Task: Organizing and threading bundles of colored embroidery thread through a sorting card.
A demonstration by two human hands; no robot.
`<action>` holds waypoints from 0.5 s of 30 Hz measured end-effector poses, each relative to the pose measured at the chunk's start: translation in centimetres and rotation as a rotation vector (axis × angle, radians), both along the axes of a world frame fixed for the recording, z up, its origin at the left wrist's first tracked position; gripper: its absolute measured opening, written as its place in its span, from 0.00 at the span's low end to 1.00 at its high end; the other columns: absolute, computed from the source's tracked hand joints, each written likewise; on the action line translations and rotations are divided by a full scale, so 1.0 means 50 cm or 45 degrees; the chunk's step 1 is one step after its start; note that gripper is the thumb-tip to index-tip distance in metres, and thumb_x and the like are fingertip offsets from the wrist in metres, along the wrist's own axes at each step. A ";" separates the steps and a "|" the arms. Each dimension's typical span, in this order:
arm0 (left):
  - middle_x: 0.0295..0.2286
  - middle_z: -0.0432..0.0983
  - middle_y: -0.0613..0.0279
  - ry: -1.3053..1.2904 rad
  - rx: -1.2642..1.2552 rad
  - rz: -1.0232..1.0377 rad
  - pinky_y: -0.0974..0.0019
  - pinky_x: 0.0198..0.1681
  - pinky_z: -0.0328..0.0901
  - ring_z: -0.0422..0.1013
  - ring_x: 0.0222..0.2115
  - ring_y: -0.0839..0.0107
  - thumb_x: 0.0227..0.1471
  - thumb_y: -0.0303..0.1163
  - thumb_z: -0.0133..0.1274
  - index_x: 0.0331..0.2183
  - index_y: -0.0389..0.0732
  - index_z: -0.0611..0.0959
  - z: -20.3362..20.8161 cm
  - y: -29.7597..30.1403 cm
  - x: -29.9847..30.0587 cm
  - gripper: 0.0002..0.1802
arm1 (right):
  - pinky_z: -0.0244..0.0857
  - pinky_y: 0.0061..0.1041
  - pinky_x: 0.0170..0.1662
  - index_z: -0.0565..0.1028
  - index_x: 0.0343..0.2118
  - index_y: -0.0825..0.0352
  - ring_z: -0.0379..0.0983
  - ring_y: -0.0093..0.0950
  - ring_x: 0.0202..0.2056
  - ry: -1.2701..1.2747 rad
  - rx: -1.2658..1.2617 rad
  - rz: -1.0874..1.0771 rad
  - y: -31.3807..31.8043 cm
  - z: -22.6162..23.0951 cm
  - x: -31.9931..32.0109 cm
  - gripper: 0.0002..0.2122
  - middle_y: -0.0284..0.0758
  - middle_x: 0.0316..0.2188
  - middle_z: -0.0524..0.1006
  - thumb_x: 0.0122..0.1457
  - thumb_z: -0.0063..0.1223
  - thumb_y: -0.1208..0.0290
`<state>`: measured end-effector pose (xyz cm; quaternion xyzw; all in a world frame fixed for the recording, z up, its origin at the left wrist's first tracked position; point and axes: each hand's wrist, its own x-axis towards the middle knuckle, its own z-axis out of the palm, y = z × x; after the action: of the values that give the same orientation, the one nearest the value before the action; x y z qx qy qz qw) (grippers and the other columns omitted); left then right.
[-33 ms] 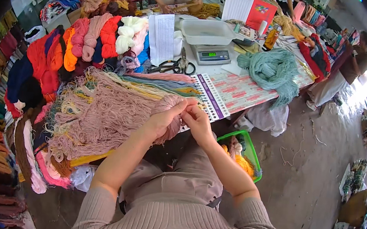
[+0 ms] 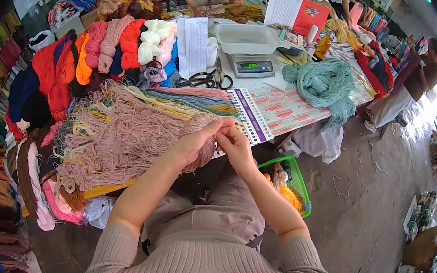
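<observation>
A bundle of dusty pink yarn (image 2: 204,154) sits in my left hand (image 2: 192,143), whose fingers are wrapped round it, thumb on top. At its right edge my right hand (image 2: 235,143) is closed in a pinch, fingertips touching the left thumb and the yarn; the pinched strand itself is hidden. Left of the hands, a wide heap of loose dusty pink yarn (image 2: 122,131) spreads over the table edge. Just beyond them lie a holed white and purple card strip (image 2: 253,116) and flat lengths of coloured yarn (image 2: 190,101).
On the table are scissors (image 2: 209,79), a digital scale (image 2: 248,67) bearing a clear tray (image 2: 245,40), and a teal skein (image 2: 324,81). Coloured skeins (image 2: 99,47) pile up at left. A green basket (image 2: 304,187) stands low at right. Other people work beyond the table.
</observation>
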<state>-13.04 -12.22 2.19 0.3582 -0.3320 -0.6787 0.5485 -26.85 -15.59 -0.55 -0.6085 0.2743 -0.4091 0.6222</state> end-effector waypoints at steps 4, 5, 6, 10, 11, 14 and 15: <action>0.36 0.71 0.59 0.268 0.041 -0.162 0.67 0.33 0.67 0.69 0.30 0.71 0.57 0.46 0.43 0.48 0.37 0.71 0.020 0.005 0.012 0.25 | 0.54 0.13 0.24 0.70 0.32 0.69 0.64 0.14 0.22 -0.280 0.234 0.138 0.006 0.016 -0.011 0.09 0.28 0.23 0.71 0.62 0.43 0.68; 0.34 0.71 0.60 0.322 0.044 -0.172 0.67 0.29 0.66 0.68 0.26 0.71 0.57 0.46 0.42 0.48 0.36 0.71 0.029 0.009 0.010 0.25 | 0.54 0.13 0.24 0.70 0.32 0.69 0.64 0.14 0.22 -0.281 0.238 0.140 0.006 0.015 -0.011 0.09 0.28 0.23 0.71 0.62 0.43 0.68; 0.35 0.71 0.62 0.275 0.037 -0.162 0.70 0.29 0.64 0.68 0.28 0.74 0.57 0.48 0.42 0.49 0.38 0.71 0.033 0.015 0.007 0.26 | 0.55 0.13 0.25 0.69 0.34 0.69 0.65 0.15 0.22 -0.303 0.324 0.182 0.005 0.014 -0.011 0.08 0.29 0.25 0.72 0.62 0.44 0.69; 0.36 0.71 0.65 0.123 0.086 -0.132 0.73 0.29 0.62 0.66 0.33 0.77 0.57 0.48 0.44 0.48 0.41 0.72 0.015 0.015 -0.016 0.25 | 0.58 0.13 0.27 0.69 0.37 0.68 0.62 0.14 0.23 -0.102 0.119 0.124 0.015 0.002 0.001 0.07 0.26 0.25 0.69 0.60 0.47 0.71; 0.36 0.71 0.65 0.123 0.086 -0.133 0.73 0.29 0.62 0.66 0.33 0.77 0.57 0.48 0.44 0.48 0.41 0.72 0.010 0.014 -0.016 0.25 | 0.58 0.13 0.27 0.69 0.37 0.68 0.62 0.14 0.23 -0.102 0.120 0.123 0.019 0.002 -0.002 0.07 0.26 0.25 0.69 0.60 0.47 0.71; 0.42 0.70 0.63 0.193 0.083 -0.097 0.65 0.39 0.64 0.67 0.41 0.71 0.57 0.44 0.45 0.46 0.39 0.74 0.003 0.013 -0.015 0.21 | 0.58 0.13 0.28 0.69 0.36 0.68 0.63 0.14 0.25 -0.212 0.162 0.027 0.030 0.028 -0.004 0.06 0.27 0.26 0.70 0.60 0.47 0.71; 0.41 0.71 0.62 0.254 0.070 -0.015 0.66 0.36 0.65 0.68 0.38 0.70 0.57 0.44 0.44 0.44 0.38 0.74 0.021 0.017 -0.021 0.21 | 0.58 0.15 0.28 0.69 0.34 0.68 0.64 0.16 0.24 -0.214 0.106 0.023 0.025 0.019 -0.010 0.05 0.28 0.25 0.70 0.60 0.47 0.72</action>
<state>-14.11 -11.37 3.22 0.3017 -0.2592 -0.7230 0.5649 -27.34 -14.35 0.41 -0.5480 0.2325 -0.4413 0.6715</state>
